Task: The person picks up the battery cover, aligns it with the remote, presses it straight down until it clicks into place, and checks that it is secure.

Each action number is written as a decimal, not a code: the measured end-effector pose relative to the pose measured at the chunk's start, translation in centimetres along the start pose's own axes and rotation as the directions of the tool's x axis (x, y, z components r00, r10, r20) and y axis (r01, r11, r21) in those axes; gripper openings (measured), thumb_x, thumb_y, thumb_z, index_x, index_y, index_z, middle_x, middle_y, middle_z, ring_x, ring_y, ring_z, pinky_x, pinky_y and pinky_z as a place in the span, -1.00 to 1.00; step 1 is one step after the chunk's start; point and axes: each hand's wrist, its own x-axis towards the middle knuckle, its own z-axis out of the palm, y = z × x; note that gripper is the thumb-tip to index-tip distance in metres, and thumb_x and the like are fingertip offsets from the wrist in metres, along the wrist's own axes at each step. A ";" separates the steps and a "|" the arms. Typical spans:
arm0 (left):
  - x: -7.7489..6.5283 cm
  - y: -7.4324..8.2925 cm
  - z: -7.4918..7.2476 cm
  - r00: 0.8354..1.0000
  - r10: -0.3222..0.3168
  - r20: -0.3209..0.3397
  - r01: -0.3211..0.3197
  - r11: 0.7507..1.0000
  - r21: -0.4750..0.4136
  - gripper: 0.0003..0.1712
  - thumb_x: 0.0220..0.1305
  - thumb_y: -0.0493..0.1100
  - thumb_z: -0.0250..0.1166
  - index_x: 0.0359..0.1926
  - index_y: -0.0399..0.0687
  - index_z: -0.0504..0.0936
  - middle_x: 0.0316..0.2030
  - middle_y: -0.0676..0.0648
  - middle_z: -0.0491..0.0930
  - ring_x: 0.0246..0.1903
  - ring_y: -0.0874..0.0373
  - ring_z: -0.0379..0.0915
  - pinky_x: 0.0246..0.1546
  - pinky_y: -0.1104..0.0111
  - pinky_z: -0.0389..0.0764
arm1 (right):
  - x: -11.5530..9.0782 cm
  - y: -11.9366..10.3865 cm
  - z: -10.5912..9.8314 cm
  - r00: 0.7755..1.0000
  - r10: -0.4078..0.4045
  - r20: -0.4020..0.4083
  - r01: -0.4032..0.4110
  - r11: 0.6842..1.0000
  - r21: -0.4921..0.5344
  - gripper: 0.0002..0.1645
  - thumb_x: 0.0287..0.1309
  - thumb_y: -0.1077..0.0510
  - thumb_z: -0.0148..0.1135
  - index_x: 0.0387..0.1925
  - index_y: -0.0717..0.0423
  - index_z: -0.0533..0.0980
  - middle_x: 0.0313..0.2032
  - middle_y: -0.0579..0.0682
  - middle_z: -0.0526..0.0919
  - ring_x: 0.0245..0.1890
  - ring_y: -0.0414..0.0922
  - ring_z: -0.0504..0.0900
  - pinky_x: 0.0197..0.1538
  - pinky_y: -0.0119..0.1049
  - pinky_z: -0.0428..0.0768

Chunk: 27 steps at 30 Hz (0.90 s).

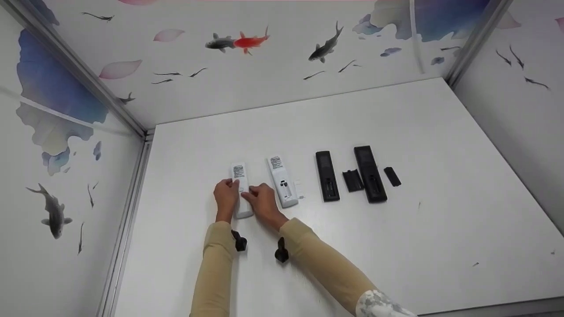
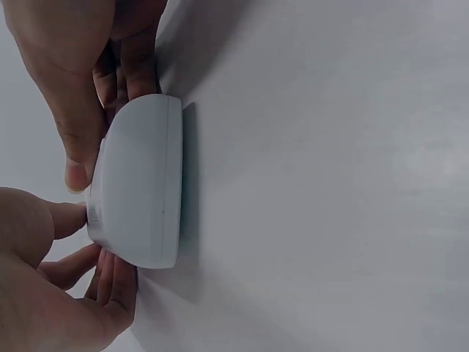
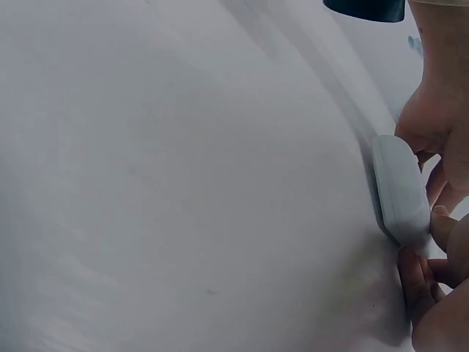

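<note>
A white remote control [image 1: 243,209] lies on the table with its labelled back up. My left hand [image 1: 226,196] grips its left edge, thumb on the back. From the right side my right hand [image 1: 263,201] holds it too, fingers bent along the edge and thumb pressing on the back near the middle. The left wrist view shows the rounded end of this remote [image 2: 139,183] between both hands. In the right wrist view the remote [image 3: 401,187] appears at the right edge, with fingertips [image 3: 414,271] against its side.
Right of my hands lies a second white remote [image 1: 288,200], battery bay uncovered, with a white cover [image 1: 299,189] beside it. Further right are two black remotes [image 1: 325,165] [image 1: 365,157], also uncovered, and two black covers [image 1: 352,180] [image 1: 392,176]. Walls [image 1: 264,88] border the table.
</note>
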 end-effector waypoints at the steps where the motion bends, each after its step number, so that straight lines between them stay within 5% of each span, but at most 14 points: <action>1: 0.0 0.1 0.0 1.000 -0.006 -0.002 0.006 1.000 0.004 -0.54 0.46 -0.14 0.17 0.17 -0.44 0.54 0.06 -0.39 0.63 0.10 -0.18 0.55 0.18 0.07 0.52 | 0.0 0.0 0.0 1.000 -0.003 -0.003 0.003 1.000 0.004 -0.64 0.25 0.04 0.36 -0.08 0.25 0.71 -0.44 0.06 0.60 -0.42 -0.24 0.37 -0.33 -0.43 0.36; 13: -0.3 0.3 0.1 0.999 -0.022 -0.032 0.023 0.999 0.034 -0.55 0.45 -0.11 0.18 0.18 -0.37 0.52 0.06 -0.38 0.62 0.10 -0.18 0.56 0.15 0.06 0.52 | 0.0 0.1 0.2 0.999 0.035 -0.005 -0.035 0.999 0.029 -0.72 0.23 0.09 0.38 -0.20 0.27 0.68 -0.44 -0.01 0.54 -0.41 -0.26 0.36 -0.31 -0.44 0.35; 27: -1.2 -0.1 -0.2 0.999 -0.025 -0.044 0.023 0.998 -0.062 -0.58 0.45 -0.14 0.19 0.18 -0.34 0.51 0.06 -0.36 0.60 0.07 -0.17 0.55 0.11 0.08 0.54 | -1.3 -1.3 -1.5 0.983 0.117 0.139 -0.124 0.991 0.043 -0.59 0.20 0.27 0.34 0.08 0.33 0.57 -0.12 0.15 0.66 -0.11 -0.08 0.58 0.04 -0.18 0.57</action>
